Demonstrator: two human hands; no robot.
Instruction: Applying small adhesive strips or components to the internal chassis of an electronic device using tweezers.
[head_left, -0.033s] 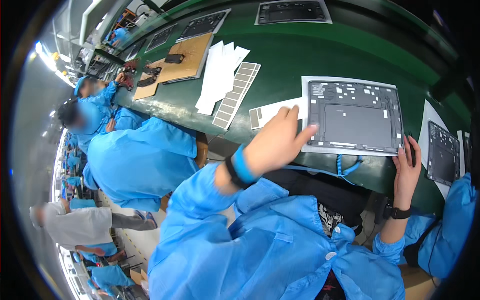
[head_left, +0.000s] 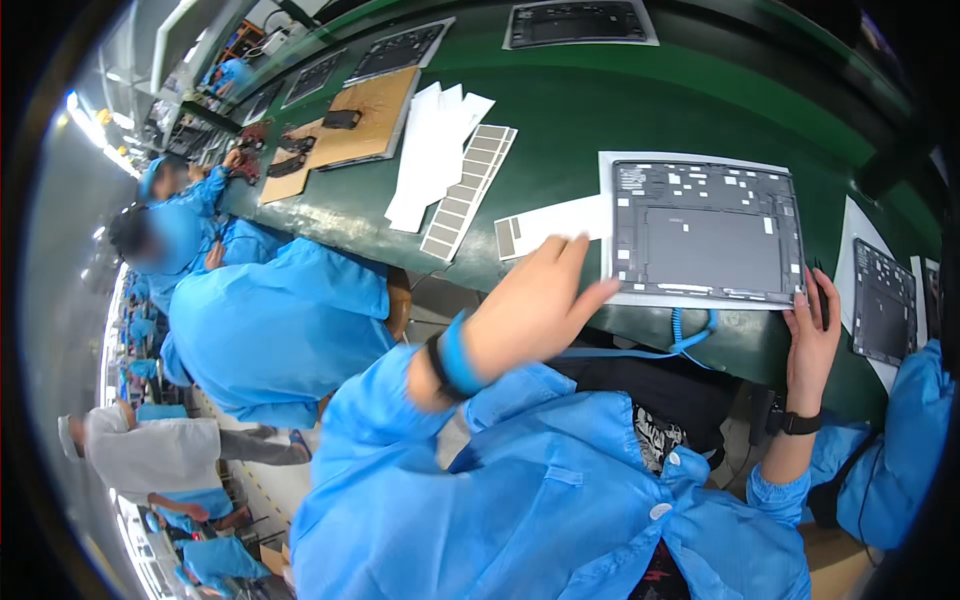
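Observation:
A dark grey flat device shell (head_left: 705, 235) lies in a white tray (head_left: 608, 230) on the green bench (head_left: 590, 110) in front of me. My left hand (head_left: 535, 305) rests with fingers spread at the tray's left edge, over a white sticker sheet (head_left: 550, 225), and holds nothing. A blue strap (head_left: 455, 355) circles that wrist, and a coiled blue cord (head_left: 690, 335) runs along the bench edge. My right hand (head_left: 812, 335) touches the tray's lower right corner with fingers stretched up. A thin dark object (head_left: 822, 292) lies by its fingertips; I cannot tell if it is gripped.
White sheets (head_left: 430, 150) and a strip of grey stickers (head_left: 470, 190) lie left of the tray. Another dark shell (head_left: 882, 300) sits at the right, more (head_left: 580, 22) farther back. Wooden boards (head_left: 365, 115) lie far left. People in blue coats (head_left: 270, 320) sit close on my left.

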